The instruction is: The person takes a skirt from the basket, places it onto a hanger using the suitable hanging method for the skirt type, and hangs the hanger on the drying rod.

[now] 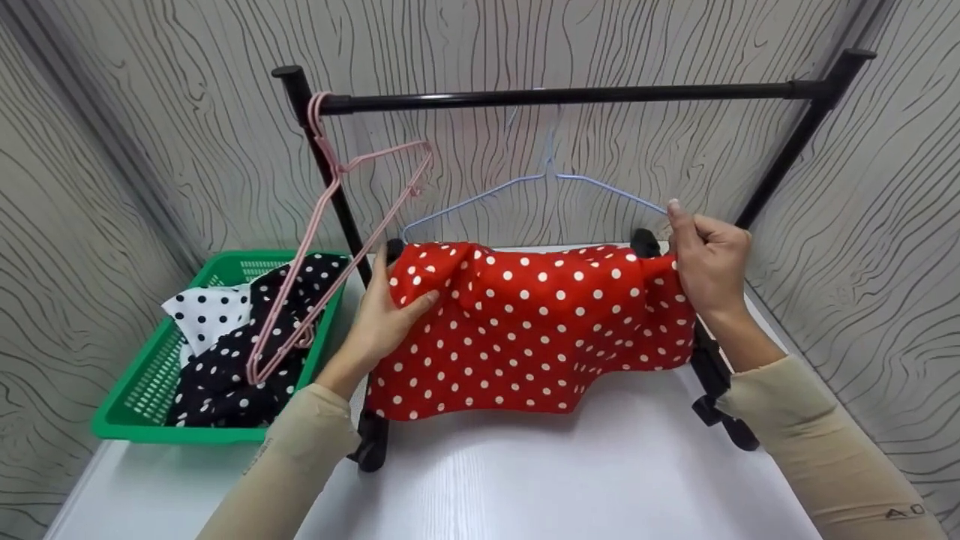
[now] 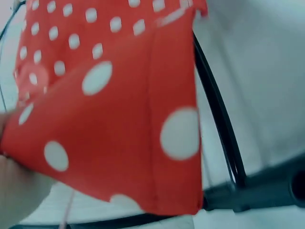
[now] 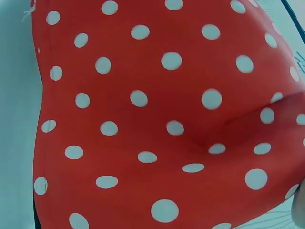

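Note:
A red cloth with white polka dots [image 1: 517,322] spreads below a light blue wire hanger [image 1: 480,196] on the rack's rail, its top edge covering the hanger's lower part. My left hand [image 1: 382,322] holds the cloth near its left end, thumb in front and fingers mostly hidden behind. At the upper right corner my right hand [image 1: 712,259] grips the cloth, thumb pointing up beside the hanger's right arm. In the left wrist view the cloth's hemmed edge [image 2: 174,181] hangs past the left hand. Red dotted cloth [image 3: 157,119] nearly fills the right wrist view.
A black garment rack [image 1: 600,95] stands on the white table [image 1: 525,480]. Pink hangers [image 1: 300,262] hang at the rail's left end, in front of a green basket [image 1: 187,433]. Black and white dotted cloths [image 1: 225,367] lie in the basket. Patterned walls [image 1: 480,45] enclose the table.

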Demonstrator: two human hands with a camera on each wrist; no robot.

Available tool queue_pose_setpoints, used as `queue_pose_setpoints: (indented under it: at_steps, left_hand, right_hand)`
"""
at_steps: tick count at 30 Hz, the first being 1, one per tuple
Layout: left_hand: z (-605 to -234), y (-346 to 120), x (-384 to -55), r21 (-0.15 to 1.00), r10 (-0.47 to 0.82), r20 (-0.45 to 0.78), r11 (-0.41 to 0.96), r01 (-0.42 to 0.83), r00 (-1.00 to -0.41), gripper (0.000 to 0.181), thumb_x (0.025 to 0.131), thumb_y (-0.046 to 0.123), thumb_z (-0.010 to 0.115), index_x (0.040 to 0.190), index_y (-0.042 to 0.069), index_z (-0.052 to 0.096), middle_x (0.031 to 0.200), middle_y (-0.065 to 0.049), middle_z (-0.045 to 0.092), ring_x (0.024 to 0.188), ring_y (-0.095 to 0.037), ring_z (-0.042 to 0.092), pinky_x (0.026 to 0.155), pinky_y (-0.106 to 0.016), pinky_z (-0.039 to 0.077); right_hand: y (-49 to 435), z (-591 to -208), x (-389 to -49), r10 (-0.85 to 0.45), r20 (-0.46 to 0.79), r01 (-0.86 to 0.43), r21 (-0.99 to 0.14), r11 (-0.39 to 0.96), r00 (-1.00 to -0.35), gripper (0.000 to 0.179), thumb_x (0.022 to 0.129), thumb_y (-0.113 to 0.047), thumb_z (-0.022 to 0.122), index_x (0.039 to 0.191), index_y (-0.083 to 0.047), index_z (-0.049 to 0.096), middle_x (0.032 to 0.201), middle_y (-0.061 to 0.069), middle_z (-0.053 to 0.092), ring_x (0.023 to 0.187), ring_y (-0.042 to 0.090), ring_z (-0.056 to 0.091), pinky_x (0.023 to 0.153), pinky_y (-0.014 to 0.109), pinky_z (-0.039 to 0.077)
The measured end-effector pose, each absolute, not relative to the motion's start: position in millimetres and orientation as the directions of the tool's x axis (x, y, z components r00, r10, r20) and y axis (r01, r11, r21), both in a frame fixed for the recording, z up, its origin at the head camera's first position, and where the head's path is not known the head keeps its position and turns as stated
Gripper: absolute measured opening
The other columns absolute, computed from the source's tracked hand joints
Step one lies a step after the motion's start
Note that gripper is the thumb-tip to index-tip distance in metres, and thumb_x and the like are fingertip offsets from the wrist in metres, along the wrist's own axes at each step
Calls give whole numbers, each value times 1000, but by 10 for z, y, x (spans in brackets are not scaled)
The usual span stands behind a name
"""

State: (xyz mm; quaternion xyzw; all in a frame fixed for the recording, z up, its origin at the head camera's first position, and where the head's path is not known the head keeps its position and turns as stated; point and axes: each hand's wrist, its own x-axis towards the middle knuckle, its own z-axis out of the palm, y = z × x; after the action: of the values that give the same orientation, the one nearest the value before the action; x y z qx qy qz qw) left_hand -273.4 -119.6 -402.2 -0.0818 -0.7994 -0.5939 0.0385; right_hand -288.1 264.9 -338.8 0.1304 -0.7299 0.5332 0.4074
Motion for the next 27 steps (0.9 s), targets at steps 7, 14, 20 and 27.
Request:
queue_pose_setpoints:
  at_steps: [7, 14, 20, 27]
  left_hand:
    - [-4041, -1382, -2906, 944, 175, 100, 295, 149, -979, 79, 105, 45, 54, 164, 16, 11, 167, -8, 25, 150, -34, 30, 119, -59, 28]
    - [-4101, -1323, -3078, 978, 225, -86, 203, -40, -971, 95, 95, 53, 67, 165, 26, 8, 158, -10, 37, 135, -33, 48, 108, -53, 45]
    - [-4121, -1286, -3067, 973, 166, -78, 226, -39, -983, 76, 94, 52, 69, 156, 24, 35, 130, -10, 58, 109, -26, 61, 86, -37, 56]
    - [-4076, -1297, -3035, 969, 218, 133, 178, 173, -967, 35, 101, 41, 64, 105, 7, 64, 87, -10, 68, 71, -19, 63, 58, -25, 52]
  right_hand:
    - [2737, -3423, -2848, 182, 737, -654, -666, 358, -651, 55, 101, -8, 63, 52, 11, 49, 47, 1, 46, 42, 3, 38, 41, 17, 29]
    - [2783, -3443, -2810, 168, 686, -625, -719, 305, -708, 53, 102, -8, 61, 55, 15, 51, 49, 7, 47, 43, 4, 41, 42, 16, 33]
    - [2856, -3500, -2881, 171, 653, -601, -751, 271, -738, 54, 103, -10, 59, 57, 14, 49, 51, 3, 47, 43, 7, 40, 40, 17, 33]
    - [2951, -3554, -2917, 144, 637, -571, -753, 328, -757, 53, 105, -13, 57, 58, 11, 50, 53, 4, 48, 44, 9, 39, 41, 19, 31]
